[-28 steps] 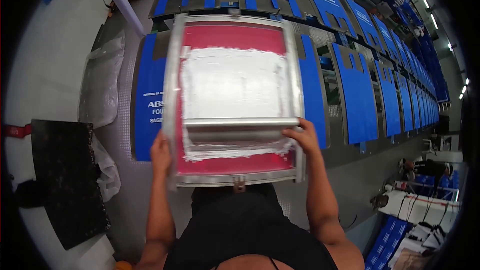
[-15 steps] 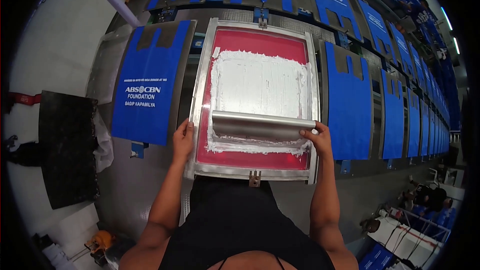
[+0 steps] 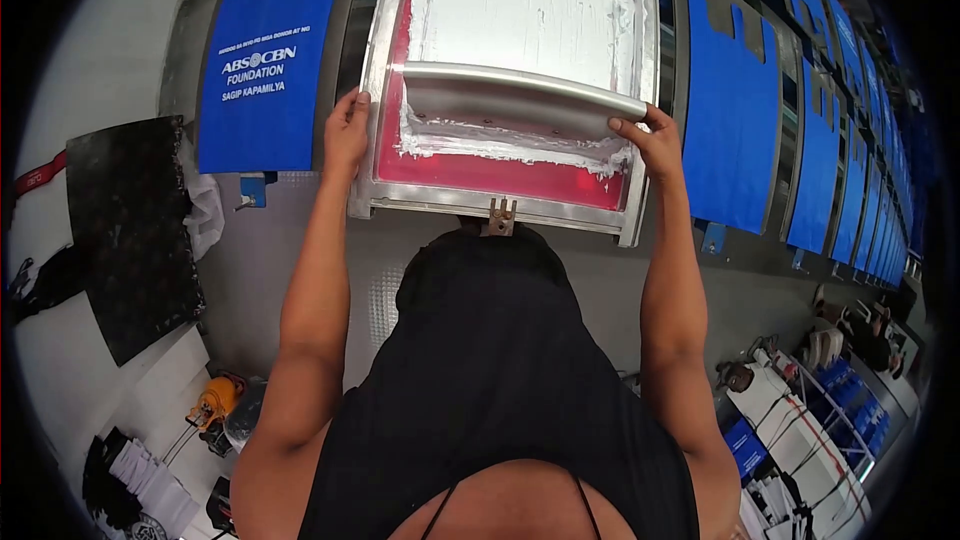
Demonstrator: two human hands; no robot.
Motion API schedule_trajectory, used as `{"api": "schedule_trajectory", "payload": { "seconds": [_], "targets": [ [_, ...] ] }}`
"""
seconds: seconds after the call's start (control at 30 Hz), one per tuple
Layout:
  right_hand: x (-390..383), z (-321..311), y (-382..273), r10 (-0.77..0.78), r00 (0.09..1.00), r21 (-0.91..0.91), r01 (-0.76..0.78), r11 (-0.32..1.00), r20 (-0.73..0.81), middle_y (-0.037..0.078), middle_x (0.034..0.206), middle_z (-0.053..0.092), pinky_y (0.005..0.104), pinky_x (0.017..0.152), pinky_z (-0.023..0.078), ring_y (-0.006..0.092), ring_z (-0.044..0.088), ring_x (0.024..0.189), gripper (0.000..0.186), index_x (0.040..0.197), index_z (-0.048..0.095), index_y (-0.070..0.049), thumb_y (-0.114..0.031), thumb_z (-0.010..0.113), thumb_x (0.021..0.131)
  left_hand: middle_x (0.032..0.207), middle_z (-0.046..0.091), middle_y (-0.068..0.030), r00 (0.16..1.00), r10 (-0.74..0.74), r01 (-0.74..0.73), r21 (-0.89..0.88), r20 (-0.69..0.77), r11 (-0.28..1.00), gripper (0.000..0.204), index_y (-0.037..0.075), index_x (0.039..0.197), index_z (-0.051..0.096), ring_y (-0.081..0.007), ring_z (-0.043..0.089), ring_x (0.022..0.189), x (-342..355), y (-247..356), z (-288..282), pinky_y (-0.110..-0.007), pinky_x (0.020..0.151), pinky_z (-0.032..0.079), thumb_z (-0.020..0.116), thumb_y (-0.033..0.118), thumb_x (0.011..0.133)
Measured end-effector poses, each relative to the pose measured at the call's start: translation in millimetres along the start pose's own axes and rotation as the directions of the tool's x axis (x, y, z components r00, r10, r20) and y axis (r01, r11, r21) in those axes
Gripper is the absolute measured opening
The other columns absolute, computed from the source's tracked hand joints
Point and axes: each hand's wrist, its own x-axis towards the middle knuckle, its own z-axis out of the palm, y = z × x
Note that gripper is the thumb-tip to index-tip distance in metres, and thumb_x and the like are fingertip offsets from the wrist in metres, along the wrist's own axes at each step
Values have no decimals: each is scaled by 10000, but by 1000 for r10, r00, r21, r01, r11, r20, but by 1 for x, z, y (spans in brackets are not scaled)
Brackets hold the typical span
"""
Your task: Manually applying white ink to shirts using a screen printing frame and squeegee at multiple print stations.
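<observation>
A screen printing frame (image 3: pixel 372 130) with metal sides and a red mesh (image 3: pixel 470 180) lies in front of me. White ink (image 3: pixel 520 15) covers most of the mesh, with ragged edges. Across its lower part rests a metal squeegee (image 3: pixel 520 90), its right end slightly nearer me. My right hand (image 3: pixel 655 145) grips the squeegee's right end, thumb on the near side. The left end of the squeegee is unheld. My left hand (image 3: pixel 347 135) has its fingers curled at the frame's left side rail. What lies under the screen is hidden.
Blue bag-shaped sheets with white print lie on flat boards: one sheet (image 3: pixel 265 70) to the left, another (image 3: pixel 735 100) to the right, several more beyond. A metal clamp (image 3: pixel 499 217) sits at the frame's near edge. A black panel (image 3: pixel 135 230) stands at far left.
The view has tipped toward my body, so frame and hands sit higher in the picture. Both hands keep their holds, and the squeegee stays at about the same place on the mesh.
</observation>
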Motion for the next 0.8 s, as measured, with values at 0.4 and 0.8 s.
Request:
{"api": "schedule_trajectory", "payload": {
  "seconds": [0.4, 0.8],
  "targets": [
    [1, 9, 13, -6, 998, -90, 11, 996, 60, 71, 925, 660, 266, 763, 464, 130, 591, 854, 404, 1019, 644, 29, -157, 780, 687, 946, 657, -105, 1000, 15, -13, 116, -21, 993, 411, 89, 1226, 562, -141, 576, 833, 8, -39, -7, -285, 768, 463, 572, 363, 920],
    [-46, 42, -50, -136, 937, -838, 348, 421, 321, 162, 716, 624, 456, 709, 451, 379, 574, 734, 253, 839, 639, -75, -30, 588, 595, 795, 610, -100, 545, 236, -818, 448, 804, 361, 241, 65, 835, 598, -284, 592, 815, -33, 123, 35, -439, 732, 471, 718, 174, 657]
  ]
}}
